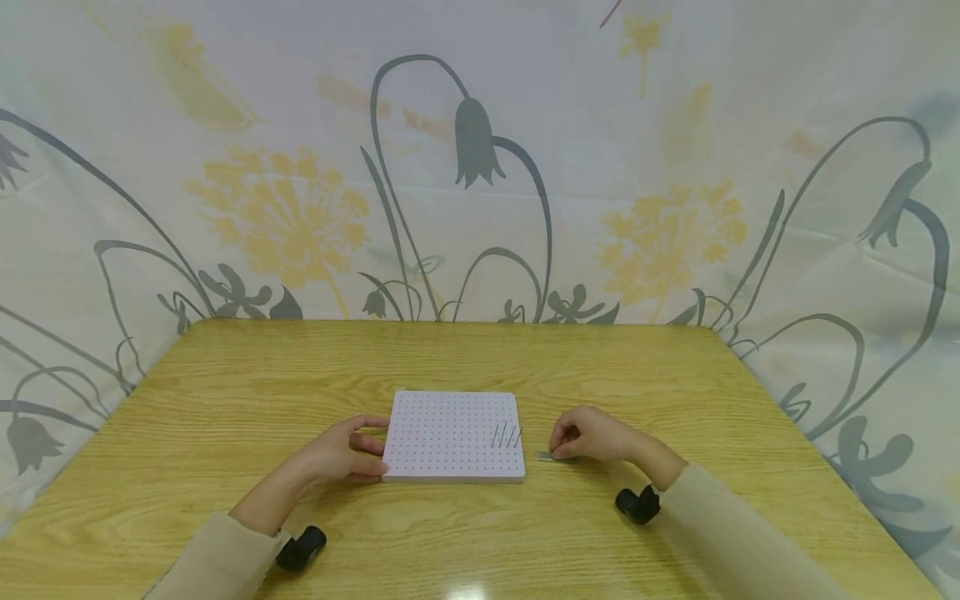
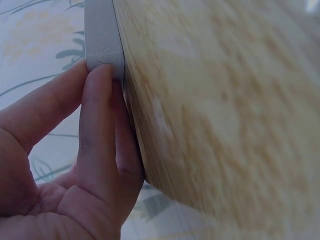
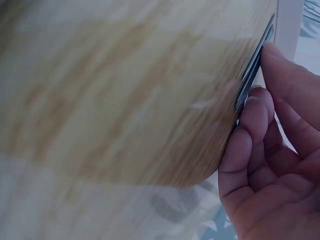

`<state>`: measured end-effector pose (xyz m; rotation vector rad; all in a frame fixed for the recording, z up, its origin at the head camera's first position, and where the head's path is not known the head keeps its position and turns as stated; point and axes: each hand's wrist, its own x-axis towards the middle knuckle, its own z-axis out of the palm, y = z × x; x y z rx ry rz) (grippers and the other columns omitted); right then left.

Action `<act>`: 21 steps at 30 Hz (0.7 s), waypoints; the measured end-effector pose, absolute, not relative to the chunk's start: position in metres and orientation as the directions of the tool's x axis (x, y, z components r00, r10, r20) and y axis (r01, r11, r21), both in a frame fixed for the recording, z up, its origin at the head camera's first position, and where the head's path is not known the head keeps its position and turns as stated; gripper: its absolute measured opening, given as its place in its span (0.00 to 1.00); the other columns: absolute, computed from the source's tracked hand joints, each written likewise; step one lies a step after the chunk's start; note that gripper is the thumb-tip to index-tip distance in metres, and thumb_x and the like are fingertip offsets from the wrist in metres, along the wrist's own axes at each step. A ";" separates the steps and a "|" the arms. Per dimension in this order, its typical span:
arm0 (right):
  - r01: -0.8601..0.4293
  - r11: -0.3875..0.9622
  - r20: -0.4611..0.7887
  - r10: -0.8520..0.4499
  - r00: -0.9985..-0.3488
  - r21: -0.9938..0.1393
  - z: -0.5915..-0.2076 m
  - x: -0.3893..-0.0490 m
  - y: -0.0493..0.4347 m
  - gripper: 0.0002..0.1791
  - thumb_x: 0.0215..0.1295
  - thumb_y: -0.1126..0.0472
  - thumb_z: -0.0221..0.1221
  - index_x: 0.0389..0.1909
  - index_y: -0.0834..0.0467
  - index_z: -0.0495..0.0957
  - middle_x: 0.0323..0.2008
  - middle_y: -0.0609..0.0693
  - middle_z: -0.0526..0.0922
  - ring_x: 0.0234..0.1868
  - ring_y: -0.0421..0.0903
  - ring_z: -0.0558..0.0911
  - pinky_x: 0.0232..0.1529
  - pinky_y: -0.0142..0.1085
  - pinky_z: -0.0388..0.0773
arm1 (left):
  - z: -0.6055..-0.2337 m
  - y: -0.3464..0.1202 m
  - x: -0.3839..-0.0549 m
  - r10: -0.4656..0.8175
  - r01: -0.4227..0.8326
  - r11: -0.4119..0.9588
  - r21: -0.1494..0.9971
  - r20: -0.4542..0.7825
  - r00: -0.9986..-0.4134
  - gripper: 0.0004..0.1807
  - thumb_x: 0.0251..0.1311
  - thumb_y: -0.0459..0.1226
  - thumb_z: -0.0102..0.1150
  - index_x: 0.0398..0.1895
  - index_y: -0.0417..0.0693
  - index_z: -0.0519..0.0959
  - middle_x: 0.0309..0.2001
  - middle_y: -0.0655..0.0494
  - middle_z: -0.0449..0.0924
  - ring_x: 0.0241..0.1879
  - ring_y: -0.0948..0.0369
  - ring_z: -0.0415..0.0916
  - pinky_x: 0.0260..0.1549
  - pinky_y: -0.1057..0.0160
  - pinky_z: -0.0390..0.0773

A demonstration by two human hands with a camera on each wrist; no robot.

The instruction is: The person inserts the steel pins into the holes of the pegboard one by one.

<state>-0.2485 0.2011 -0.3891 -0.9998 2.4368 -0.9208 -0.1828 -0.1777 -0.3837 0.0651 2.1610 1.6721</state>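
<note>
A white pegboard with rows of small holes lies on the wooden table. Several thin metal pins stand in its right side, leaning slightly. My left hand rests at the board's left edge, its thumb touching the near corner and its fingers along the side; in the left wrist view the fingertips press the board's edge. To the board's right, my right hand pinches at a small bundle of thin metal pins lying on the table. How many pins the fingers hold cannot be seen.
The wooden table reaches back to a flower-patterned cloth, which also hangs along both sides. Black wrist cameras sit beneath the left sleeve and right sleeve.
</note>
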 end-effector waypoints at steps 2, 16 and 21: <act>-0.484 0.549 -0.086 -0.717 -0.692 -0.682 -0.388 -0.248 0.201 0.03 0.58 0.66 0.62 0.29 0.62 0.80 0.26 0.44 0.79 0.26 0.35 0.73 0.28 0.29 0.74 | -0.384 -0.177 -0.183 0.275 -0.211 0.282 0.936 -0.289 -0.917 0.37 0.50 0.22 0.63 0.64 0.32 0.59 0.42 0.39 0.71 0.34 0.55 0.77 0.37 0.57 0.81; -0.502 0.569 -0.134 -0.737 -0.662 -0.651 -0.384 -0.247 0.199 0.03 0.63 0.67 0.58 0.29 0.61 0.77 0.26 0.43 0.75 0.25 0.36 0.68 0.26 0.29 0.69 | -0.384 -0.177 -0.184 0.281 -0.218 0.274 0.937 -0.295 -0.913 0.37 0.51 0.22 0.62 0.65 0.32 0.58 0.43 0.38 0.70 0.34 0.55 0.77 0.37 0.56 0.81; -0.509 0.566 -0.135 -0.744 -0.655 -0.648 -0.385 -0.248 0.199 0.04 0.64 0.67 0.56 0.30 0.60 0.77 0.26 0.42 0.74 0.25 0.36 0.68 0.27 0.29 0.69 | -0.385 -0.178 -0.184 0.280 -0.218 0.277 0.936 -0.295 -0.913 0.37 0.51 0.22 0.62 0.65 0.32 0.58 0.43 0.38 0.70 0.34 0.55 0.77 0.37 0.57 0.81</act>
